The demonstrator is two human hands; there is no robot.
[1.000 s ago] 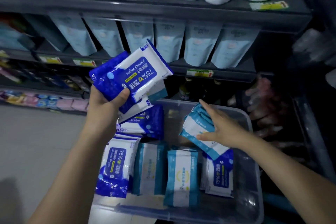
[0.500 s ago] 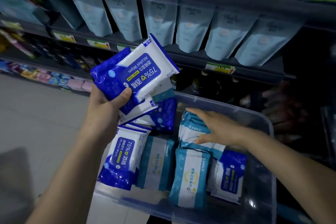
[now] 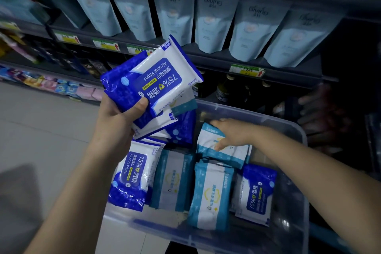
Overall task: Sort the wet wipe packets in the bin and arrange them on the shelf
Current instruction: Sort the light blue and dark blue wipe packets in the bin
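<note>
My left hand [image 3: 119,117] grips a stack of dark blue and white alcohol wipe packets [image 3: 158,80], held above the left side of a clear plastic bin [image 3: 292,130]. My right hand [image 3: 231,132] reaches into the bin and rests, fingers spread, on a teal and white wipe packet [image 3: 208,146] at the bin's back. More packets lie in the bin: a dark blue one at the left [image 3: 134,175], two teal ones in the middle [image 3: 210,194], and a dark blue one at the right [image 3: 257,192].
A dark shelf [image 3: 206,55] behind the bin carries a row of pale blue pouches [image 3: 214,20] with yellow price tags below. Dark bottles [image 3: 224,88] stand on the lower shelf. Grey floor [image 3: 41,130] lies to the left. Colourful small packs [image 3: 61,86] line a low shelf at far left.
The view has tilted down and moved closer to the bin. My right hand has slid further back over the teal packet. My left hand keeps the same stack.
</note>
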